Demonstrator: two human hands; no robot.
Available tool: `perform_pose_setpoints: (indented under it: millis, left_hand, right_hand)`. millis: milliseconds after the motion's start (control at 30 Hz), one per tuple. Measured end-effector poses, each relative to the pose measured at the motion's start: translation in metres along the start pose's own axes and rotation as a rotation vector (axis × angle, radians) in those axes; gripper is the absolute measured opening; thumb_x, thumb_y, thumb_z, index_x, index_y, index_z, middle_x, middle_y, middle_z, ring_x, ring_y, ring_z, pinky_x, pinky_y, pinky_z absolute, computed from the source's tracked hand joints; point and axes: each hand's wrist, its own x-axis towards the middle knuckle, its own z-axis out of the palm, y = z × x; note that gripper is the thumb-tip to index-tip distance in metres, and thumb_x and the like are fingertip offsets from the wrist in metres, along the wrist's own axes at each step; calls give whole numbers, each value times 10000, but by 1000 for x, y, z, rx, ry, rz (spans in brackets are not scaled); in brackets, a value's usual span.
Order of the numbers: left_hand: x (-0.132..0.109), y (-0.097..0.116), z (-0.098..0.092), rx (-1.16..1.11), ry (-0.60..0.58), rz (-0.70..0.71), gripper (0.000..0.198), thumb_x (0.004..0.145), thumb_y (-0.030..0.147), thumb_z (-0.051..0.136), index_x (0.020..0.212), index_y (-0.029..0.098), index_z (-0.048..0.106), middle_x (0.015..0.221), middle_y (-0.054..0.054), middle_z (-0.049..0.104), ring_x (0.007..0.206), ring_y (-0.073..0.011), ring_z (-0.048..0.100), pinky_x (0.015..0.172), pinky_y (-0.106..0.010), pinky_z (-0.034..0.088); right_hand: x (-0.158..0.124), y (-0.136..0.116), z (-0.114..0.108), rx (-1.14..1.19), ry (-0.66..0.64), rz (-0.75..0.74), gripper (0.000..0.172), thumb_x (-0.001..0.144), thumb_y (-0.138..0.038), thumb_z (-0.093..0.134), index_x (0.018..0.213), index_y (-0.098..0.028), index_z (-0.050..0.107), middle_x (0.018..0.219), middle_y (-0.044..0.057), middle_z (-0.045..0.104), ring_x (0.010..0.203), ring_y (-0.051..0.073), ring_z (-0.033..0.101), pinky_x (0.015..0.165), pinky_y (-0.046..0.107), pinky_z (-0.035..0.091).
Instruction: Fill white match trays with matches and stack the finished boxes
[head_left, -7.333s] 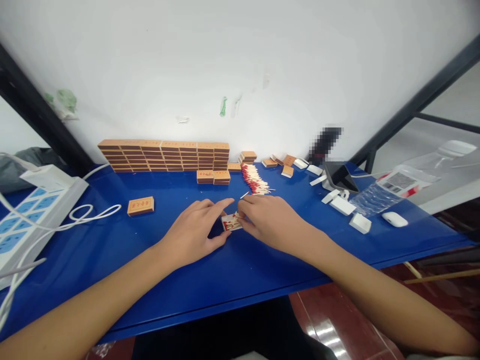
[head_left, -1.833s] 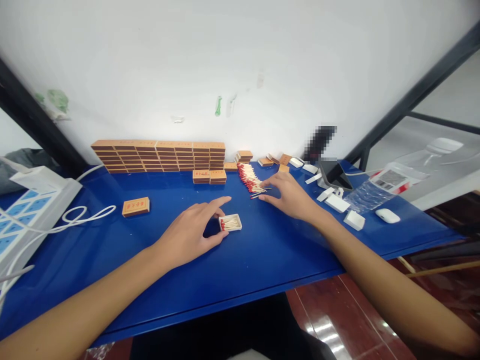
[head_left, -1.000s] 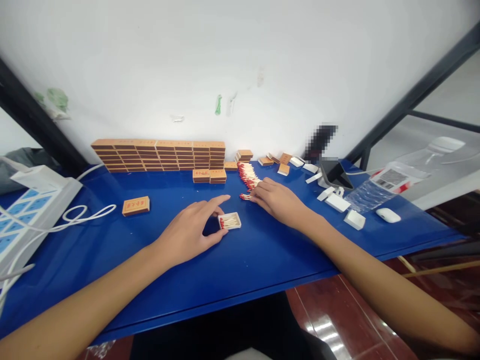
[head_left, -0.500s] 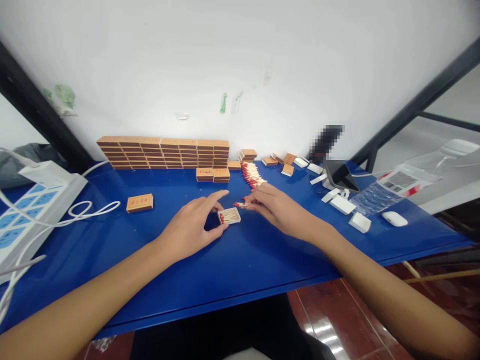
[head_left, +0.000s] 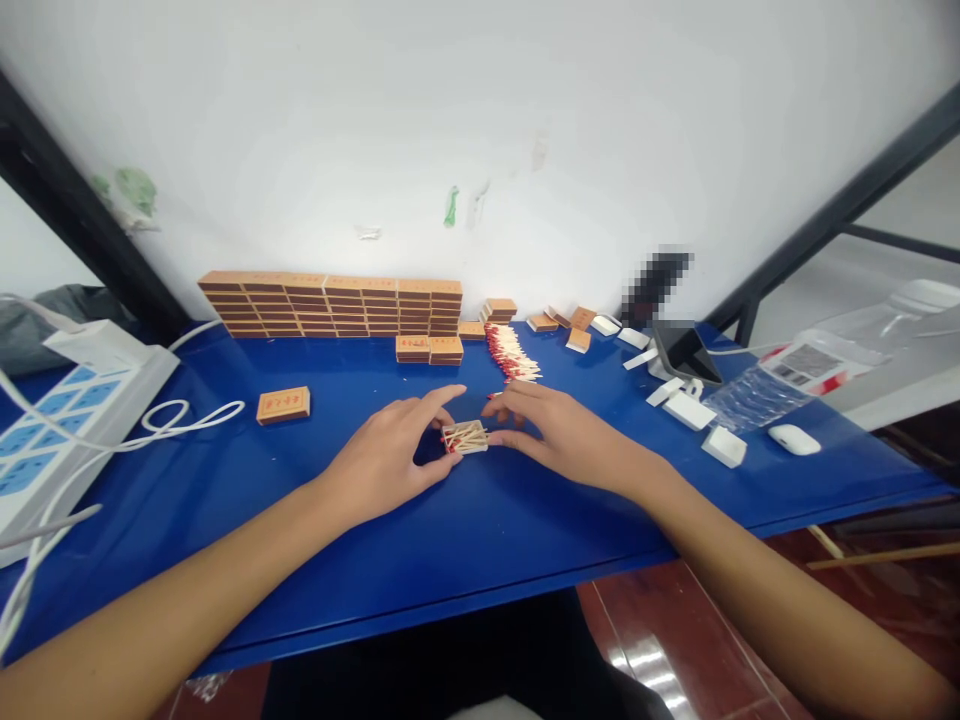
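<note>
Matchbox tray (head_left: 475,450) with loose matches (head_left: 468,436) in it lies between the two hands on the blue table (head_left: 465,545). The left hand (head_left: 394,448) has thumb and curled finger lightly closed across the end nearest it. The right hand (head_left: 559,432) stands with thumb and fingers parted, thumb tip at the opposite end; a red match head (head_left: 493,395) shows beside its curled fingers, but whether they hold it cannot be told. The tray is probably very light and apt to slide, its thin walls likely to bow if squeezed, so a gentle pinch across the sides suits. Matches like those heaped (head_left: 511,352) beyond the right fingertips look stiff yet snappable, best held by bare wood.
</note>
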Motion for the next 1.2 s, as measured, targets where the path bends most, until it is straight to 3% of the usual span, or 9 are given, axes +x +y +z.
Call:
perform_pose_setpoints:
  millis: [133,300,700,1200]
  left_hand:
    - [-1,-1,0,-7,6,6,672,957,331,703,1560,329,408,1217,-25,749,1151,-246,706,1042,-449,555]
    - [0,-2,0,-11,38,32,664,954,325,712,1549,326,420,1201,-20,754,1133,-241,718,1032,-438,564]
    - [-1,0,1,-15,3,33,690,944,323,729,1558,336,414,1224,-20,754,1154,-245,715,1047,-445,558]
    - [0,0,1,-39,-1,44,680,948,309,721,1555,336,414,1215,-14,751,1144,-238,710,1054,-440,555]
  right_hand:
    - [-4,-1,2,86,-28,38,155,1045,-300,624,1162,-232,699,980,50,715,846,203,665,798,348,522]
    - [2,-10,5,151,-2,39,79,1024,-211,634,1027,-214,713,973,45,741,853,189,682,849,342,527]
    - [10,-13,7,97,-4,54,84,992,-195,674,912,-203,699,887,32,689,791,173,625,732,302,466]
    - [6,-14,6,164,-24,49,119,1010,-187,640,965,-214,748,927,40,699,835,182,636,771,314,476]
